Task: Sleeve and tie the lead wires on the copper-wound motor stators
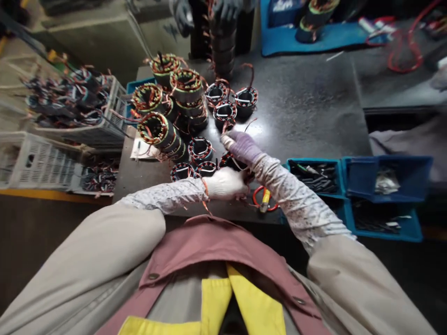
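Note:
My left hand point(226, 183), in a white glove, presses on a small wound stator ring point(233, 163) near the front edge of the dark table point(307, 111). My right hand point(241, 146), in a purple glove, reaches over the same ring with its fingers pinched on a thin red wire point(227, 126) that rises from it. Several more small stator rings point(199, 149) lie just beyond and to the left of my hands. The ring under my hands is mostly hidden.
Stacks of larger stators point(164, 132) stand at the table's left. Red-handled scissors point(264, 200) lie by my right wrist. Blue bins point(352, 186) with small parts sit at the right. White crates point(38, 160) of stators are on the left. Another person's gloved hands point(225, 11) work at the far edge.

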### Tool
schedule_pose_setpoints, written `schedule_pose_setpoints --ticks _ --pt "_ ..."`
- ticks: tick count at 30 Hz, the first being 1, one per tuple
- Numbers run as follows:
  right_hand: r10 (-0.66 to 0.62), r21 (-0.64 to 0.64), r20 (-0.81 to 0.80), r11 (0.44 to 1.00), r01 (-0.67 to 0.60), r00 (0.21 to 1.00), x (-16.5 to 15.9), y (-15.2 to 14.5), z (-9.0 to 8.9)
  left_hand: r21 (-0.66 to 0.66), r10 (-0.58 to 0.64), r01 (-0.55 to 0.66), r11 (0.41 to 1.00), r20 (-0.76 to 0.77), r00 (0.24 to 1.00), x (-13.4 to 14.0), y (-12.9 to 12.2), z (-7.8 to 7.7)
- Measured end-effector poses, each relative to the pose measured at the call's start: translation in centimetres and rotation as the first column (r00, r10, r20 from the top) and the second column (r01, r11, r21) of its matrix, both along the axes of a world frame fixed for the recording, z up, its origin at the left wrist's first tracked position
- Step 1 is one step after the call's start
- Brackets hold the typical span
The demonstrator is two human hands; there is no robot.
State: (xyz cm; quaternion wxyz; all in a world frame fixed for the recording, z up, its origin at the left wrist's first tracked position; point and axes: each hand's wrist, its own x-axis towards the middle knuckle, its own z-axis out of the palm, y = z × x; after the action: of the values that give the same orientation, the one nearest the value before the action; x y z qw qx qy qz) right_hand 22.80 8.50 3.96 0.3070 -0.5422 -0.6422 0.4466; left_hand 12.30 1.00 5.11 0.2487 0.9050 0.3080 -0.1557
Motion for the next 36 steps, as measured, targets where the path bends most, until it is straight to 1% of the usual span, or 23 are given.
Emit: schedule_pose_setpoints --ticks 2,4,6,7,9,10,11,12,13,14,17,19,21,23,24,26,28,29,30,32,33,35,36 --pt "-0.034 0.006 -0.114 0.999 0.035 0.993 0.6 0.5 0.7 -0.004 0.038 -0.038 0.999 0.106 0.994 -1.1 0.5 0.6" --pt "-0.239 0.031 -0.281 0.966 0.258 0.930 2.8 -0.9 0.7 -0.114 0.121 -0.090 0.989 0.306 0.944 -3.8 0.9 1.8" --pt "-0.435 0.063 -0.326 0.876 0.478 0.839 5.4 -3.6 0.0 -0.338 0.339 -0.187 0.922 0.474 0.813 -8.0 0.4 2.7" --pt "-0.487 0.093 -0.270 0.845 0.526 0.831 6.5 -5.2 -0.5 -0.447 0.532 -0.327 0.833 0.481 0.696 -10.5 -0.2 2.9" --pt "-0.485 0.200 -0.039 0.853 0.482 0.874 7.5 -8.3 -1.7 -0.551 0.820 -0.608 0.571 0.354 0.449 -15.6 -2.1 2.8" --pt "-0.436 0.260 0.098 0.879 0.400 0.894 7.5 -9.5 -2.3 -0.536 0.899 -0.725 0.433 0.315 0.304 -18.0 -3.2 2.5" --pt "-0.375 0.311 0.227 0.902 0.298 0.899 7.1 -10.4 -2.8 -0.486 0.936 -0.812 0.322 0.294 0.195 -20.2 -4.2 2.1" --pt "-0.313 0.348 0.338 0.918 0.191 0.888 6.5 -10.8 -3.3 -0.399 0.952 -0.882 0.251 0.267 0.150 -22.2 -5.2 1.5" --pt "-0.251 0.363 0.430 0.928 0.088 0.867 5.7 -10.9 -3.6 -0.296 0.959 -0.927 0.230 0.230 0.165 -23.9 -5.9 0.9" --pt "-0.195 0.358 0.501 0.934 0.003 0.843 4.7 -10.5 -3.8 -0.200 0.962 -0.951 0.237 0.188 0.201 -25.3 -6.3 0.0" --pt "-0.091 0.275 0.619 0.956 -0.107 0.780 1.7 -8.0 -4.6 0.010 0.922 -0.922 0.387 0.025 0.387 -28.0 -6.1 -3.3" --pt "-0.021 0.191 0.646 0.972 -0.135 0.763 0.1 -6.2 -5.4 0.066 0.883 -0.881 0.469 -0.059 0.465 -28.8 -5.6 -5.7" --pt "0.059 0.134 0.625 0.974 -0.182 0.778 -0.9 -5.0 -6.4 0.096 0.846 -0.842 0.531 -0.130 0.518 -28.9 -5.4 -7.8" --pt "0.073 0.147 0.570 0.971 -0.189 0.819 -1.0 -4.8 -7.2 0.090 0.801 -0.803 0.589 -0.194 0.566 -28.8 -5.7 -9.0" --pt "0.056 0.170 0.538 0.970 -0.174 0.841 -0.7 -5.0 -7.4 0.078 0.764 -0.771 0.632 -0.230 0.603 -28.7 -5.9 -9.1" --pt "0.021 0.218 0.488 0.965 -0.145 0.872 0.6 -5.8 -7.3 0.065 0.686 -0.701 0.710 -0.290 0.668 -27.9 -6.3 -8.1" --pt "0.049 0.244 0.509 0.949 -0.198 0.859 2.6 -6.6 -6.4 0.101 0.676 -0.676 0.730 -0.247 0.694 -26.0 -6.1 -5.8" --pt "0.086 0.242 0.557 0.935 -0.260 0.826 3.6 -6.9 -5.9 0.129 0.682 -0.670 0.731 -0.185 0.708 -24.4 -5.7 -4.5" --pt "0.135 0.220 0.624 0.915 -0.338 0.770 4.6 -7.2 -5.3 0.151 0.686 -0.672 0.725 -0.082 0.723 -22.3 -5.0 -3.3" --pt "0.250 0.114 0.759 0.858 -0.502 0.601 6.0 -7.6 -4.1 0.136 0.563 -0.568 0.812 0.073 0.823 -17.0 -2.9 -1.4" --pt "0.299 0.051 0.806 0.825 -0.563 0.511 6.3 -7.8 -3.7 0.154 0.491 -0.503 0.851 0.112 0.864 -14.0 -1.5 -0.9" --pt "0.341 -0.038 0.859 0.786 -0.618 0.382 6.4 -8.2 -3.0 0.150 0.321 -0.327 0.933 0.064 0.945 -8.1 1.6 -0.9" --pt "0.335 -0.054 0.875 0.785 -0.617 0.350 6.3 -8.4 -2.8 0.122 0.258 -0.255 0.959 -0.013 0.966 -5.6 3.0 -1.2"
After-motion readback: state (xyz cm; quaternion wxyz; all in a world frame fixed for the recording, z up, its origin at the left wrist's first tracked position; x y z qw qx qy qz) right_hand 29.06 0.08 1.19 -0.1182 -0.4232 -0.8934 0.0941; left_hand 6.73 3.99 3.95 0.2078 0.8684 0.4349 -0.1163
